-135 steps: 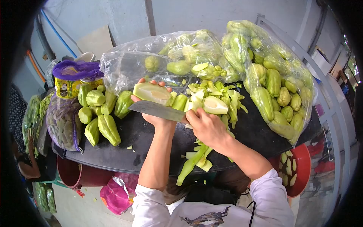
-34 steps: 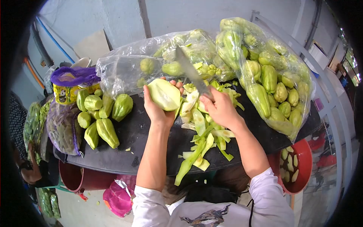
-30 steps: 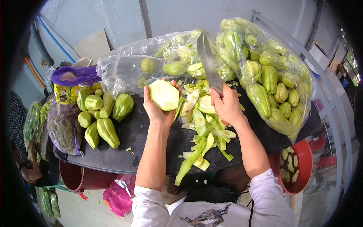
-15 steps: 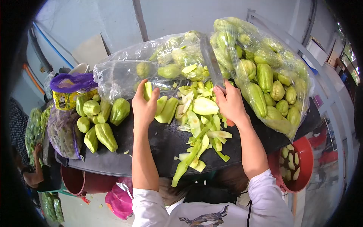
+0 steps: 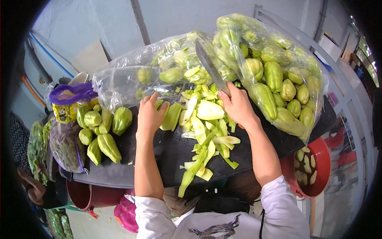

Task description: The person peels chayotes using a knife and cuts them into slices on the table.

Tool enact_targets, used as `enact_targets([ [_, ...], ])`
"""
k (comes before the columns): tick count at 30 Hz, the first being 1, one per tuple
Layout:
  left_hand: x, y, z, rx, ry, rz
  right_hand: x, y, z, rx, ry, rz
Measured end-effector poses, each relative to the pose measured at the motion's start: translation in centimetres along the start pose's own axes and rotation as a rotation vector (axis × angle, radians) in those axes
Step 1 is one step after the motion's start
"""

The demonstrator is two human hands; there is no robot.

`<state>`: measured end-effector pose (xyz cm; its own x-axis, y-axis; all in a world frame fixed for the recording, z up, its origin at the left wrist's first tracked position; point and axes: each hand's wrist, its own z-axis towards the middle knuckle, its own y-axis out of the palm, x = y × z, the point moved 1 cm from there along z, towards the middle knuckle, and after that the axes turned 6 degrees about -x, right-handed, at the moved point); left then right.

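In my right hand (image 5: 238, 104) is a large knife (image 5: 210, 63), its broad blade tilted up and to the left over the peelings. My left hand (image 5: 150, 115) is closed around a piece of chayote (image 5: 159, 104), mostly hidden behind the fingers; only a pale green part shows beside the thumb. Right beside that hand lie peeled chayote pieces (image 5: 171, 116) on the black tabletop (image 5: 167, 151). Between my hands is a heap of peelings (image 5: 201, 131), with a pale peeled chayote (image 5: 210, 110) on top.
Whole chayotes (image 5: 108, 148) lie at the left, near a purple net bag (image 5: 67, 139). Clear plastic bags of chayotes (image 5: 274, 75) stand at the back and right. Below the table are a red bucket (image 5: 324, 167) with cut pieces and a dark red tub (image 5: 99, 197). Another person's arm (image 5: 36, 189) shows far left.
The knife blade has swung to the left and tilts more. My left hand has lowered slightly, and its chayote piece is now more hidden. The camera view has shifted a little.
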<state>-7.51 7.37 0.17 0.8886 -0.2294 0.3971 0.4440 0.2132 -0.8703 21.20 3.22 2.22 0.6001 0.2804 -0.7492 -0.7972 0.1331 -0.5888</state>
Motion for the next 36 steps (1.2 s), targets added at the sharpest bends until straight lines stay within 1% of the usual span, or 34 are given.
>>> enact_targets([
  [2,3.3,-0.2,-0.4,0.161,0.254,0.092,-0.8,-0.5,-0.2,-0.013,0.039,0.050],
  [4,7.6,0.0,-1.0,-0.025,0.524,0.004,-0.7,-0.7,-0.1,-0.009,0.029,0.007],
  [5,9.0,1.3,-1.0,-0.098,0.605,0.030,-0.6,-0.7,-0.1,-0.011,0.019,-0.039],
  [6,10.0,2.7,-1.0,-0.170,0.644,0.041,0.0,-0.7,0.0,-0.013,0.017,-0.043],
  [7,10.8,3.5,-0.7,-0.163,0.641,0.038,0.7,-0.5,0.1,0.030,-0.018,-0.058],
  [8,11.4,4.4,-0.1,-0.342,0.601,0.068,1.2,-0.5,0.3,0.074,-0.054,-0.072],
  [9,11.6,5.0,0.4,-0.520,0.557,0.097,1.0,-0.7,0.2,0.071,-0.062,-0.076],
  [11,11.4,5.4,0.9,-0.492,0.554,0.101,0.7,-1.4,0.0,0.039,0.037,-0.038],
  [13,10.8,6.2,1.3,-0.486,0.552,0.107,0.7,-1.7,0.0,0.038,0.032,-0.038],
  [15,10.1,6.5,1.9,-0.389,0.586,-0.184,0.8,-1.7,0.1,0.024,0.011,-0.051],
  [16,9.8,6.6,2.2,-0.344,0.580,-0.221,0.6,-1.5,0.0,0.021,0.013,-0.046],
  [17,9.6,6.8,2.1,-0.346,0.578,-0.219,0.3,-1.4,-0.1,0.026,-0.003,-0.043],
  [19,9.5,6.9,2.1,-0.227,0.555,-0.282,0.2,-1.5,0.0,0.037,-0.026,-0.047],
  [21,9.6,6.7,2.0,-0.196,0.566,-0.275,0.7,-1.0,0.1,0.028,-0.013,-0.072],
  [23,9.7,6.0,1.8,-0.190,0.444,-0.262,0.8,-0.9,0.1,0.021,-0.018,-0.070],
  [24,10.0,5.4,1.5,-0.186,0.443,-0.261,1.1,-0.7,0.1,0.041,-0.034,-0.096],
  [26,10.6,4.5,1.1,-0.242,0.280,-0.114,1.3,-0.6,0.1,0.064,-0.052,-0.122],
  [27,10.4,4.8,1.0,-0.239,0.282,-0.114,1.1,-0.6,0.1,0.059,-0.046,-0.115],
  [29,9.6,5.9,1.1,-0.097,0.321,-0.185,0.9,-0.6,0.1,0.054,-0.045,-0.110],
  [30,9.2,6.5,1.4,-0.094,0.322,-0.185,1.0,-0.6,0.1,0.012,0.001,-0.106],
  [31,8.5,6.9,1.6,0.006,0.278,-0.345,1.0,-0.5,0.1,-0.030,0.046,-0.103],
  [32,7.8,7.3,2.0,0.104,0.233,-0.504,1.0,-0.5,0.0,-0.028,0.045,-0.105],
  [33,7.2,7.7,2.3,0.106,0.234,-0.504,0.9,-0.3,0.0,-0.041,0.045,-0.082],
  [35,5.5,8.6,3.1,0.076,-0.054,-1.005,0.7,0.2,0.1,-0.058,0.039,-0.061],
  [36,5.0,8.6,3.5,0.081,-0.124,-1.186,0.7,0.6,0.2,-0.075,0.038,-0.043],
])
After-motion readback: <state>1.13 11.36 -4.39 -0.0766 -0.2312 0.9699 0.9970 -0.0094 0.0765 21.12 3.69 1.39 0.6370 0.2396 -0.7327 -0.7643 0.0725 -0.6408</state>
